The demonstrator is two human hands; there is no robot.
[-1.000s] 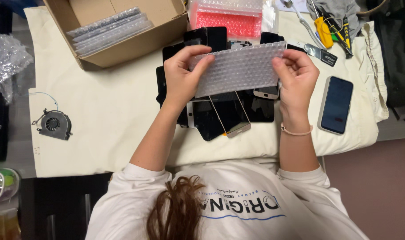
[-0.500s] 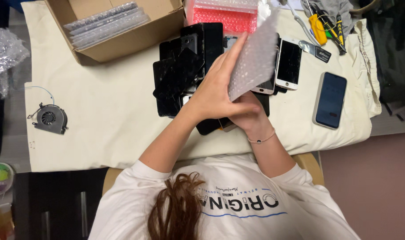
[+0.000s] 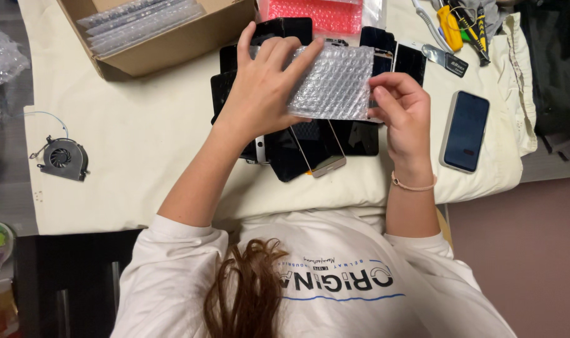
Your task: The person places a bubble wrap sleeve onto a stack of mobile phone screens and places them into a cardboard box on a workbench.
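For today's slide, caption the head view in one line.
Both hands, left hand and right hand, hold a bubble-wrap pouch above stacked phone screens.

We see both forearms bare, reaching forward and converging above the table. Our left hand (image 3: 260, 84) lies palm down, fingers spread and curled over, thumb tucked beneath. Our right hand (image 3: 404, 112) sits just beside it, fingers bent in a pinch, a thin band at the wrist.
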